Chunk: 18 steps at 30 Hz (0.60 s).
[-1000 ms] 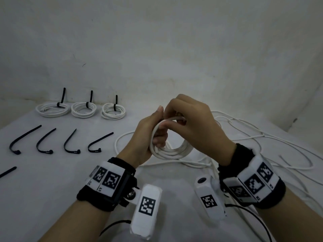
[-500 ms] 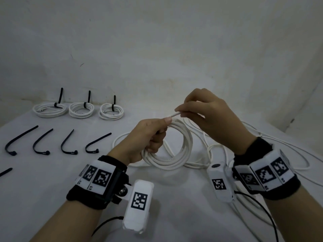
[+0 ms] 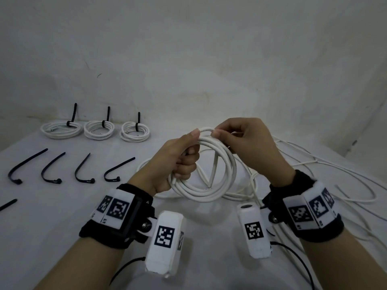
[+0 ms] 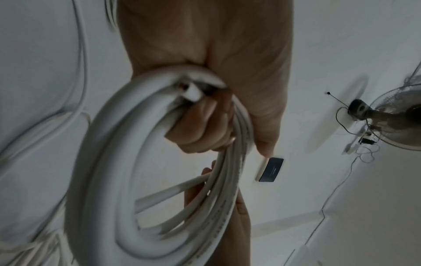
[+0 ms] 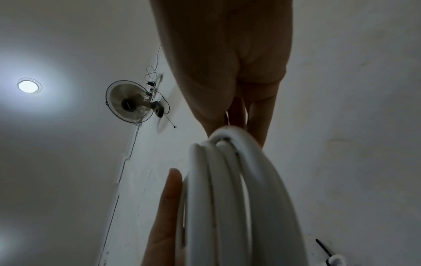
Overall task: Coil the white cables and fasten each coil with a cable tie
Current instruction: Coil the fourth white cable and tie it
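A white cable coil of several loops is held upright above the table. My left hand grips its left side, fingers curled round the bundle, thumb on the top. My right hand pinches the top of the coil just right of the left thumb. A loose cable end hangs inside the ring. Loose white cables lie on the table to the right. Several black cable ties lie in a row at the left.
Three tied coils stand in a row at the back left by the wall. Another tie pokes in at the left edge. The table is white. A wall fan shows in the wrist views.
My right hand, which held the cable end away from the coil, has brought it onto the top of the coil beside my left thumb. The coil has risen slightly.
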Available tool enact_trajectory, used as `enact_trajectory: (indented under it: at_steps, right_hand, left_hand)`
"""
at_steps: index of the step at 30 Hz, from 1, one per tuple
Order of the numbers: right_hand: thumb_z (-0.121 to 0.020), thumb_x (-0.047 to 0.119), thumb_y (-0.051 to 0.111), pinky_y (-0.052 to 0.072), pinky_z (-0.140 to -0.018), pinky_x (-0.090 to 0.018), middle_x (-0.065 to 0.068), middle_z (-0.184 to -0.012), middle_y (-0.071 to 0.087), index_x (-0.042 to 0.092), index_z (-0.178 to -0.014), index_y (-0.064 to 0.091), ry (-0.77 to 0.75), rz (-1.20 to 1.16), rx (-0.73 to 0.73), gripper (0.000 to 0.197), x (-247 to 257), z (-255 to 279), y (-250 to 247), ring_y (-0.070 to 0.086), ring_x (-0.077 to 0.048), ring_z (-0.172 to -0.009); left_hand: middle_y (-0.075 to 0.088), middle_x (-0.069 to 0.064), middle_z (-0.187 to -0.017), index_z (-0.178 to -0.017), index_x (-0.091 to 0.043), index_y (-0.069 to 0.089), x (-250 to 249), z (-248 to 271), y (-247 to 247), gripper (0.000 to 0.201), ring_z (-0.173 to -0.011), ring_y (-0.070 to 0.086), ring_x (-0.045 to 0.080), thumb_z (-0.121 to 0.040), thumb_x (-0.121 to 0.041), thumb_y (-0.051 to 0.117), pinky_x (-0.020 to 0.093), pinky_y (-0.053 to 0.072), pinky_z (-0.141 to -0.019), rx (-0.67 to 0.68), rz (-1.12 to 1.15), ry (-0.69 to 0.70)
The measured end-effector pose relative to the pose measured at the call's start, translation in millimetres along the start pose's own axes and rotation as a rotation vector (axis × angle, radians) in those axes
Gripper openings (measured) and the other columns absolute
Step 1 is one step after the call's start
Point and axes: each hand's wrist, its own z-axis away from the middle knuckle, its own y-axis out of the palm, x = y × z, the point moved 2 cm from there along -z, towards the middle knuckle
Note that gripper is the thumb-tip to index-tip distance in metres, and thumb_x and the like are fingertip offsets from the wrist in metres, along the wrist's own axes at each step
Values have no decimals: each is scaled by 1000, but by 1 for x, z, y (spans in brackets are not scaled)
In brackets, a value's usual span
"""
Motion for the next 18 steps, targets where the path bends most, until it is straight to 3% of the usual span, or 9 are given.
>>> enact_trajectory:
  at_steps: [5,9,12,15,18]
  right_hand:
    - [-92,18,60,53,-57,-34,-7,-69,64,10,-79,67,47,-122,53,16,-1,-3,4,63,-37,-65]
    - [-92,13,59,53,-51,-29,-2,-61,61,1,-82,66,108,-299,48,18,-1,-5,11,61,-22,-51]
    - [-92,13,57,56,-55,-29,3,-58,62,3,-79,64,130,-391,53,18,-2,-5,17,58,-12,-50]
    - [-91,14,57,58,-61,-32,-1,-62,64,7,-79,66,155,-422,85,18,-4,-7,16,59,-13,-54]
    - [-92,18,56,57,-70,-39,-1,-65,63,8,-82,67,223,-354,218,17,-7,-6,4,59,-14,-60]
  left_hand:
    - [22,-10,-44,-61,-18,34,-3,0,-1,45,-32,18,0,-76,-56,53,12,19,-30,8,24,-2]
    - [21,-11,-44,-62,-18,33,-7,3,-2,43,-33,17,0,-76,-57,47,11,17,-31,5,24,-1]
    - [20,-10,-44,-62,-18,33,-8,5,-1,44,-33,16,0,-74,-58,46,11,18,-31,14,41,2]
    - [21,-11,-44,-62,-18,34,-9,6,-2,45,-33,17,0,-75,-59,47,11,19,-31,20,40,13]
    - [22,-11,-44,-62,-18,33,-9,6,-2,45,-32,18,0,-75,-59,49,11,19,-31,-8,1,29]
